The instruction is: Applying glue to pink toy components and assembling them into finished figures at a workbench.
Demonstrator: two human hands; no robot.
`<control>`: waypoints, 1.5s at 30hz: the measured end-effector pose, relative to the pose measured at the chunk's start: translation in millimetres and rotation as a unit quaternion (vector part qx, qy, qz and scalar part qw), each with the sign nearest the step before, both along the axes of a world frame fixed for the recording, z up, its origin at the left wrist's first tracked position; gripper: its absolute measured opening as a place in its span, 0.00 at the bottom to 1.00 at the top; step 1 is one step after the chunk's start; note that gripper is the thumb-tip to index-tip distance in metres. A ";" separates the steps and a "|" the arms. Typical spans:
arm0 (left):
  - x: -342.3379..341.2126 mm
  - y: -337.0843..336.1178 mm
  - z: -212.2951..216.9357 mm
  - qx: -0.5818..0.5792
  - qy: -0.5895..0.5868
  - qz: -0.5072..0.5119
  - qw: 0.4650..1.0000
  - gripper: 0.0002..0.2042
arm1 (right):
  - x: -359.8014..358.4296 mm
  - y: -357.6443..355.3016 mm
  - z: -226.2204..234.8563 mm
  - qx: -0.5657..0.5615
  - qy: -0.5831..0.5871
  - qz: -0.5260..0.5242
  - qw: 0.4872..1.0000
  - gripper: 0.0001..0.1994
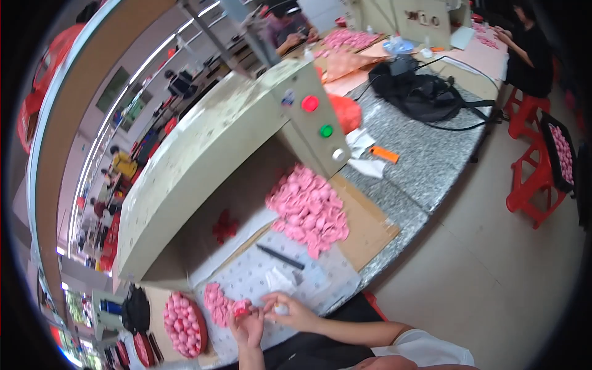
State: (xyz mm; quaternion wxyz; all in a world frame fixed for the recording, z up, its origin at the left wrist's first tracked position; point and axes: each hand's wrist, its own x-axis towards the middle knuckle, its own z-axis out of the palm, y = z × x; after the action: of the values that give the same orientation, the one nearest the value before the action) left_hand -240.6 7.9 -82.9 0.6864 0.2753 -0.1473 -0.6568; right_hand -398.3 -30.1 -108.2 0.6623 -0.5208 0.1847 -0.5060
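My left hand (248, 328) is raised over the near edge of the work surface. Its fingertips pinch a small pink piece (241, 306), partly red on the side facing me. Close beside it, my right hand (296, 316) has its fingers curled round a small whitish object (281, 308), too small to identify. A small heap of flat pink pieces (216, 303) lies just left of my hands. Beyond them a bigger pile of similar pink pieces (311, 209) spreads out. A crumpled white tissue (280, 279) and a black stick-shaped tool (280, 256) lie between that pile and my right hand.
A beige machine housing (203, 154) with red and green buttons arches over the work surface. At left stands a red oval tray (202, 339) of rounded pink pieces. An orange-handled tool (384, 154) and black bag (419, 92) lie on the speckled counter. Red stools (535, 179) and other people are around.
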 end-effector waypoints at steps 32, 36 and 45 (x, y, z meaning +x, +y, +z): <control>37.4 40.0 -8.0 -0.120 0.126 -0.118 0.978 0.18 | 42.3 32.6 85.3 0.000 -0.033 -0.192 0.981 0.19; 35.8 39.3 -8.5 -0.140 0.136 -0.116 0.974 0.17 | 49.0 36.3 81.5 -0.183 0.073 -0.245 0.949 0.20; 36.4 38.3 -9.5 -0.121 0.096 -0.134 0.979 0.17 | 46.2 41.0 80.7 -0.292 0.145 -0.194 0.925 0.21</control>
State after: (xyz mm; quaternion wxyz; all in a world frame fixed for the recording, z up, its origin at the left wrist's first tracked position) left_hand -204.2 46.2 -92.4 0.6311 0.1037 -0.1945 -0.7438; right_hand -352.1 10.8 -27.5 0.3359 -0.7129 0.2205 -0.5747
